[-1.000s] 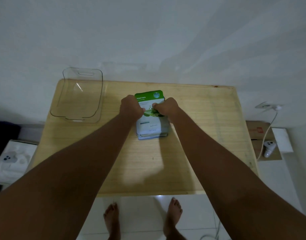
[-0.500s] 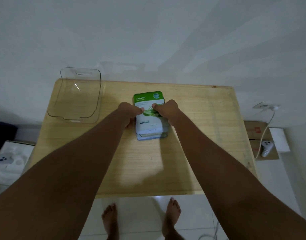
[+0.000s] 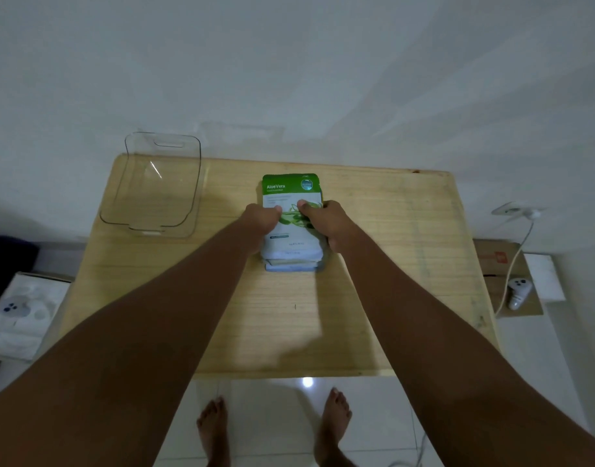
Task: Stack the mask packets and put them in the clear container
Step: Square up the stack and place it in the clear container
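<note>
A stack of mask packets (image 3: 291,246) lies flat in the middle of the wooden table (image 3: 383,298), topped by a green and white "Aloe Vera" packet. My left hand (image 3: 260,219) grips the stack's left side, thumb on the top packet. My right hand (image 3: 326,220) grips its right side the same way. The clear container (image 3: 188,183) stands empty at the table's far left corner, apart from the stack.
The table backs onto a white wall. A white box (image 3: 19,315) sits on the floor at the left. On the right, a cardboard piece (image 3: 505,264) holds a white controller (image 3: 518,291), with a cable running to a wall socket. My bare feet stand below the table's near edge.
My left hand has shifted lower along the stack's left side and closed on it. The stack stays in place between both hands.
</note>
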